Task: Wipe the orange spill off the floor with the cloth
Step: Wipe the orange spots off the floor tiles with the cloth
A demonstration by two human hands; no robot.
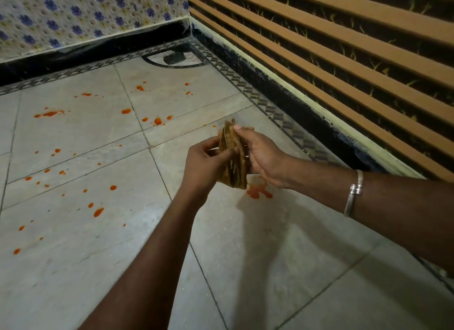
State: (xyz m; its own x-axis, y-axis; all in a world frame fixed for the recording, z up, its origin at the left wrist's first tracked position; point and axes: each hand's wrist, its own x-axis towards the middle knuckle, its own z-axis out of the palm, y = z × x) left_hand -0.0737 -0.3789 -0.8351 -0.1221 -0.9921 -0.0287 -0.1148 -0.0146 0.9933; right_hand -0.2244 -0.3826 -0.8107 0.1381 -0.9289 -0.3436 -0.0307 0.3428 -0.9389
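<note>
A folded brown cloth (233, 155) hangs in the air between both hands, well above the floor. My left hand (205, 165) pinches its left side. My right hand (262, 155), with a silver bangle on the wrist, holds its right edge with the thumb on top. Orange spill (259, 191) forms a larger blot on the grey tiled floor (270, 256) just below the cloth. Many smaller orange drops (98, 211) are scattered over the tiles to the left and farther back, such as the drops (157, 121) beyond the cloth.
A wall with blue floral tiles (86, 17) stands at the back. On the right runs a wall of brown horizontal slats (344, 47) above a dark skirting. A small dark object (174, 58) lies in the far corner on a patterned floor border.
</note>
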